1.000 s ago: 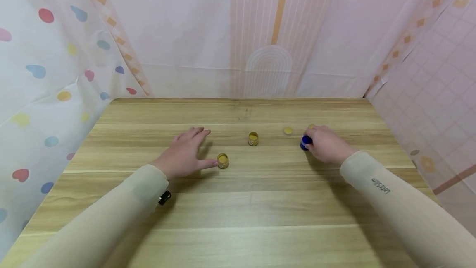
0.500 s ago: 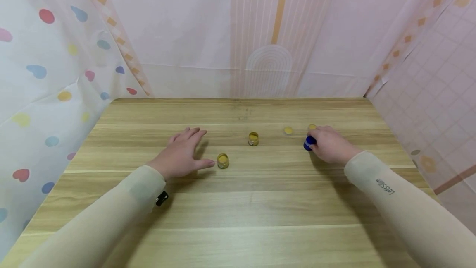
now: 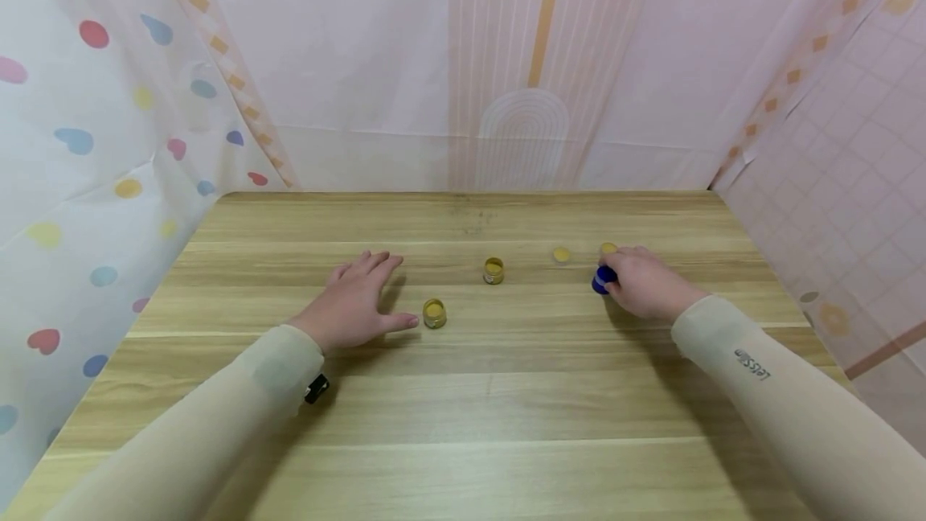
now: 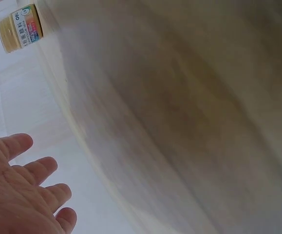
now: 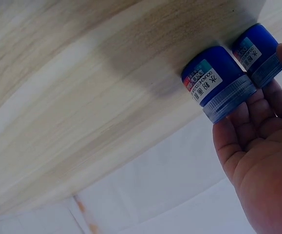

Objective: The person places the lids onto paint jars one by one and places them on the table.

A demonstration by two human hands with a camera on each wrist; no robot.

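Observation:
My left hand (image 3: 354, 304) hovers with spread fingers beside an open yellow paint jar (image 3: 434, 313); the thumb tip points at the jar, slightly apart from it. That labelled jar (image 4: 21, 29) also shows at the corner of the left wrist view. At the right, my right hand (image 3: 647, 284) pinches a blue paint jar (image 3: 604, 281). In the right wrist view two capped blue gouache jars stand side by side: the thumb is on the smaller-looking jar (image 5: 257, 53), and the curled fingers reach behind the nearer jar (image 5: 216, 83). From the head view the hand hides one of them.
A second open yellow jar (image 3: 493, 270) stands mid-table. Two yellow lids lie farther right, one lid (image 3: 561, 255) in the open and the other lid (image 3: 608, 248) just beyond the right fingers. Patterned cloth (image 3: 362, 63) hangs along the wooden table's back and sides.
My left thumb has drawn back left from the nearer yellow jar. My right hand and the blue jar have shifted slightly right.

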